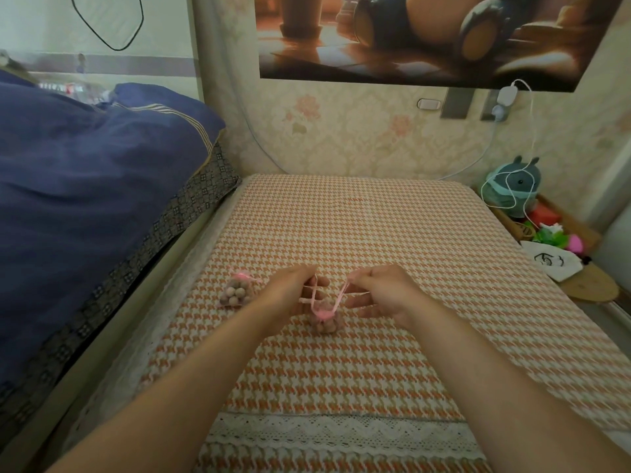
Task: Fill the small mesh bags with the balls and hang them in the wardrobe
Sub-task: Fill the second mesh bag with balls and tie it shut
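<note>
**Two hands pull the pink ribbons of a little bag of balls**

Two bare arms reach out over a table covered with an orange and white checked cloth. Near the front edge, a strip of white lace runs across the cloth.

Between the hands sits a small see-through mesh bag full of brown round balls. It rests on the cloth, and its top is bunched up with thin pink ribbon. The ribbon ends go up and out from the bag to both hands.

The left hand is just left of the bag. Its fingers are curled in and pinch one ribbon end near the fingertips. The right hand is just right of the bag. Its thumb and first finger are pressed together on the other ribbon end, and its other fingers stick out loosely below.

A second small mesh bag of brown balls lies on the cloth to the left of the left hand, apart from it. It has a pink ribbon at its top too.

On the left side is a bed with a dark blue blanket. Farther back on the right, a grey-green soft toy sits with a white cable looped over it. A big picture hangs on the flowery wall at the back.
</note>
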The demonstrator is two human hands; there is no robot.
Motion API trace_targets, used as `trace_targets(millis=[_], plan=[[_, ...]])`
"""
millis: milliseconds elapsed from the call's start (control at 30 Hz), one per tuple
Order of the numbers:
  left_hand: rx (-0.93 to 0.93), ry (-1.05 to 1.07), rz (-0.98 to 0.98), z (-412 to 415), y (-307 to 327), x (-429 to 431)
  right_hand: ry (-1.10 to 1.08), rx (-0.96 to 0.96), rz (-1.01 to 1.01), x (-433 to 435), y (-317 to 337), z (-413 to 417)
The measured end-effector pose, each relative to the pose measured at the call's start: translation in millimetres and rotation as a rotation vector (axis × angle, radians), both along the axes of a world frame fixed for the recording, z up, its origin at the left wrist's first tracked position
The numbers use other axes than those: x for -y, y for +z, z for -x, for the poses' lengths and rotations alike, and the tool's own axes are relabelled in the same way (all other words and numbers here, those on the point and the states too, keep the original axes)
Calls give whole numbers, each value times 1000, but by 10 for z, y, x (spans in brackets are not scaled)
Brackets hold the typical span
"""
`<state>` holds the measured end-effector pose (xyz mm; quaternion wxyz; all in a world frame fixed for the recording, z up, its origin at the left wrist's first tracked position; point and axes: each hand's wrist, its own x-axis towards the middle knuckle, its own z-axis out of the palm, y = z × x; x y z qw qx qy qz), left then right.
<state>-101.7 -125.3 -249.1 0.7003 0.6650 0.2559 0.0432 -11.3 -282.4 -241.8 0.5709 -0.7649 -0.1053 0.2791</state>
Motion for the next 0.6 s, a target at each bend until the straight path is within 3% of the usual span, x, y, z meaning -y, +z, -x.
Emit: trace_targets(millis=[267,600], plan=[[-77,-249,-239,-20,-67,20,57,247,78,-159,-77,50],[-87,-195,-84,-37,-120,-3,60,176,130,-187,-82,17]])
